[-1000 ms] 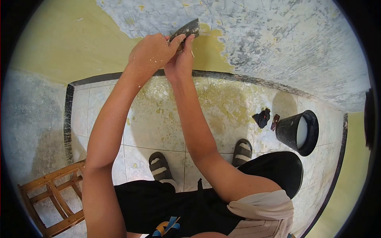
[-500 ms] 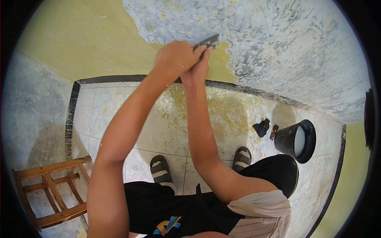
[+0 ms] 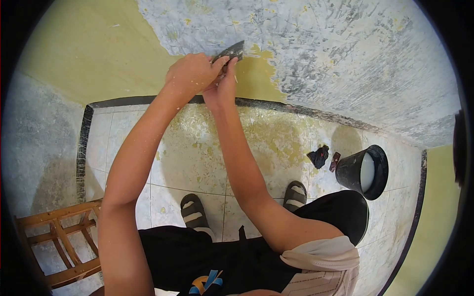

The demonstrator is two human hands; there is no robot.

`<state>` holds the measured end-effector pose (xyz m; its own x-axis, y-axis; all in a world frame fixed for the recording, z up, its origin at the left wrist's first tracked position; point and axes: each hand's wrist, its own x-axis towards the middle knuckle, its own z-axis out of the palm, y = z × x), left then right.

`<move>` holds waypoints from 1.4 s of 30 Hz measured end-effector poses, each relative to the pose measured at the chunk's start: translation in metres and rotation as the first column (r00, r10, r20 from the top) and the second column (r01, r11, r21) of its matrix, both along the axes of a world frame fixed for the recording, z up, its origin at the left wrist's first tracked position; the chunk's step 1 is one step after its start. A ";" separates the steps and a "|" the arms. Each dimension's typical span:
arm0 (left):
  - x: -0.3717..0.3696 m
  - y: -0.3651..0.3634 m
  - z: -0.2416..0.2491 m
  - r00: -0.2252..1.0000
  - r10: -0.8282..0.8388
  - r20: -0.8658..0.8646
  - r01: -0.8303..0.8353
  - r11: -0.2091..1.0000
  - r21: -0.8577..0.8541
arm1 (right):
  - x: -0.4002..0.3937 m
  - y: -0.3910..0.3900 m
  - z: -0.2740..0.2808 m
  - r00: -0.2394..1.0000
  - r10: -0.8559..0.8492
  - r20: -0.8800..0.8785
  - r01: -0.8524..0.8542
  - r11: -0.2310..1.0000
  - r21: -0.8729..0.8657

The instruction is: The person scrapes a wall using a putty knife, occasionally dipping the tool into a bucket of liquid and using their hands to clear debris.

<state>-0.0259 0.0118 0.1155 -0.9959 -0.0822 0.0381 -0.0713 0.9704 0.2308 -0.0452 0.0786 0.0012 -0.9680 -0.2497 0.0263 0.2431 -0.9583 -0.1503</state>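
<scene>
Scraper against the wall.
Both hands, left and right, gripped its handle; blade pointed up-right.

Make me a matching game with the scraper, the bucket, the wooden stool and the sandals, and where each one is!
Things:
1. scraper
2. bucket
3. wooden stool
4. sandals

Places:
A. on the person's feet, on the tiled floor
B. pressed against the wall, held by both hands
C. at the lower left, beside the grey wall
D. on the floor at the right, with white liquid inside

Pairs: 1-B, 2-D, 3-C, 4-A
</scene>
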 end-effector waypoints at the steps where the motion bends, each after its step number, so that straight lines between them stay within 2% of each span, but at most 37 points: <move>1: -0.003 0.004 -0.003 1.000 -0.007 -0.017 0.007 1.000 -0.009 | -0.001 0.005 -0.002 1.000 0.012 -0.016 -0.011 1.000 0.009; 5: -0.012 0.012 -0.010 0.998 -0.060 0.013 0.059 0.995 0.081 | -0.002 0.021 -0.002 0.998 -0.053 0.030 0.051 0.997 0.049; 7: -0.011 0.009 -0.009 0.995 -0.096 -0.005 0.096 0.995 -0.017 | -0.004 0.017 0.000 0.999 -0.026 0.028 0.026 1.000 0.010; 11: -0.004 0.009 -0.008 1.000 -0.011 -0.009 0.011 1.000 -0.001 | -0.001 0.013 0.001 1.000 0.009 -0.001 -0.009 0.999 -0.033; 12: -0.013 -0.005 -0.019 0.992 -0.121 -0.043 0.119 0.991 -0.059 | -0.002 0.009 0.000 1.000 0.007 0.007 -0.007 1.000 -0.018; 14: -0.017 -0.017 -0.026 0.969 -0.239 -0.067 0.231 0.966 -0.115 | -0.001 0.006 -0.001 1.000 -0.003 0.018 0.003 1.000 0.000; 17: -0.016 -0.008 -0.018 0.989 -0.148 0.022 0.149 0.988 -0.044 | -0.001 0.014 -0.001 1.000 -0.012 0.010 0.012 1.000 0.020; 19: -0.007 0.017 0.001 0.993 -0.090 0.071 0.085 0.993 0.077 | -0.003 0.026 -0.002 1.000 -0.015 -0.022 0.016 0.998 0.066; 24: -0.006 0.017 0.003 0.996 -0.045 0.074 0.043 0.999 0.028 | -0.008 0.023 -0.009 0.999 -0.021 -0.035 0.024 0.996 0.088; 26: -0.009 0.006 -0.005 0.996 -0.057 0.067 0.056 0.998 0.010 | -0.004 0.015 -0.003 1.000 0.014 -0.011 -0.014 1.000 0.000; 27: -0.011 -0.009 -0.015 0.972 -0.233 -0.022 0.229 0.966 -0.122 | -0.003 0.013 -0.005 1.000 0.002 -0.010 -0.002 1.000 0.002; 29: -0.017 -0.012 -0.022 0.903 -0.419 -0.094 0.384 0.885 -0.263 | -0.003 0.013 -0.007 0.998 0.043 -0.047 -0.041 0.998 0.041; 31: -0.019 -0.006 -0.018 0.987 -0.141 0.073 0.136 0.988 0.075 | -0.005 0.021 -0.008 1.000 0.021 -0.023 -0.019 0.998 0.064; 36: -0.009 0.031 0.005 0.996 -0.056 0.072 0.055 0.998 0.009 | -0.002 0.033 -0.003 0.999 -0.007 0.047 0.004 0.998 0.059; 38: -0.006 0.030 0.006 0.993 -0.048 0.104 0.049 0.999 -0.005 | -0.007 0.030 -0.009 1.000 -0.022 -0.003 0.022 0.999 0.023; 40: -0.004 0.030 0.004 0.998 -0.044 0.053 0.045 0.998 -0.031 | -0.005 0.028 -0.008 1.000 -0.012 0.004 0.012 1.000 0.020; 41: -0.007 0.023 -0.001 0.997 -0.052 0.052 0.054 0.998 -0.031 | -0.004 0.026 -0.007 1.000 -0.001 0.012 0.001 1.000 0.015; 42: -0.012 0.011 -0.011 0.986 -0.156 0.055 0.163 0.977 -0.137 | -0.004 0.022 -0.006 1.000 -0.008 0.014 0.008 1.000 0.018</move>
<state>-0.0381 0.0227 0.1045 -0.9967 0.0808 -0.0061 0.0799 0.9926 0.0915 -0.0488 0.1006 -0.0045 -0.9703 -0.2419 0.0084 0.2373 -0.9574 -0.1644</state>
